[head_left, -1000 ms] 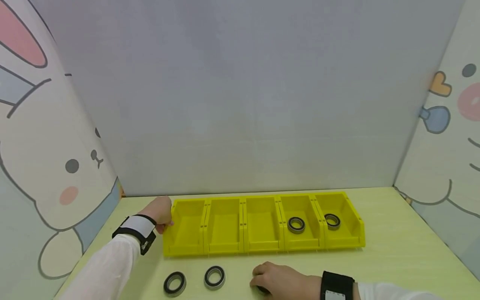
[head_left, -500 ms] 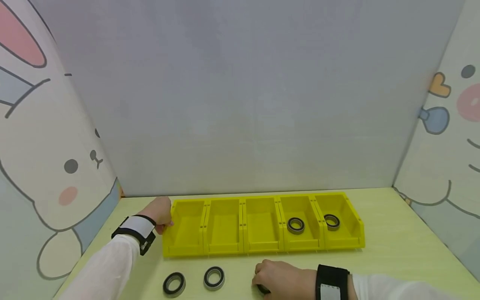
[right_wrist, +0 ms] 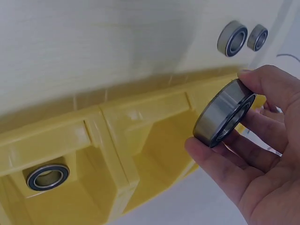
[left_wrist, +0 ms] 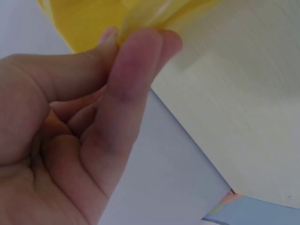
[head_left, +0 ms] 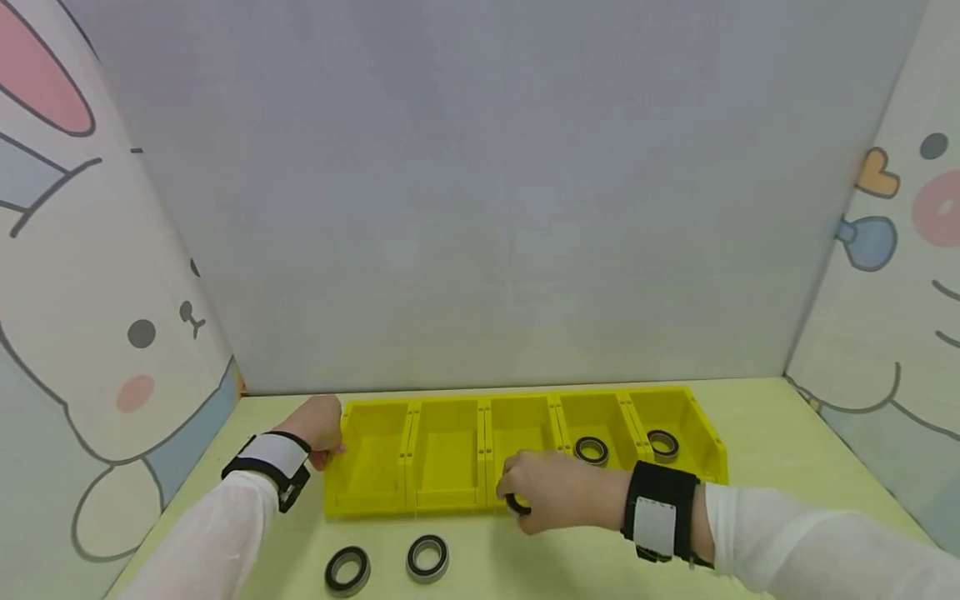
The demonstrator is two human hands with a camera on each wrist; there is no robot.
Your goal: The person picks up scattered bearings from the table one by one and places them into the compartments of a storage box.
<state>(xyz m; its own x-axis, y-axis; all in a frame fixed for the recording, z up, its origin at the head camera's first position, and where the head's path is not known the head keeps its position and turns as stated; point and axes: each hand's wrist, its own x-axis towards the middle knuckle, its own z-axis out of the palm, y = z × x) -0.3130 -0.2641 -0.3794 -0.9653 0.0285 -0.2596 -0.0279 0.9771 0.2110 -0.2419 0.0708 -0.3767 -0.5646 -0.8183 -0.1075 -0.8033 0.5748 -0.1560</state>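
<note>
pale green table (head_left: 787, 467), grey wall behind; right hand (head_left: 551, 492) fingers grip a bearing (right_wrist: 224, 113), left hand (head_left: 318, 425) fingers pinch yellow tray (head_left: 375, 500).

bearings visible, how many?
5. Two lie on the table: left bearing, second bearing. One sits in the fourth bin, one in the fifth bin. The right hand pinches the held bearing.

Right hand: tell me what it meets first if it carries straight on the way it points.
Likely the middle bin of the yellow tray: the right hand, pinching a bearing, sits at its front wall. Depth is uncertain.
</note>
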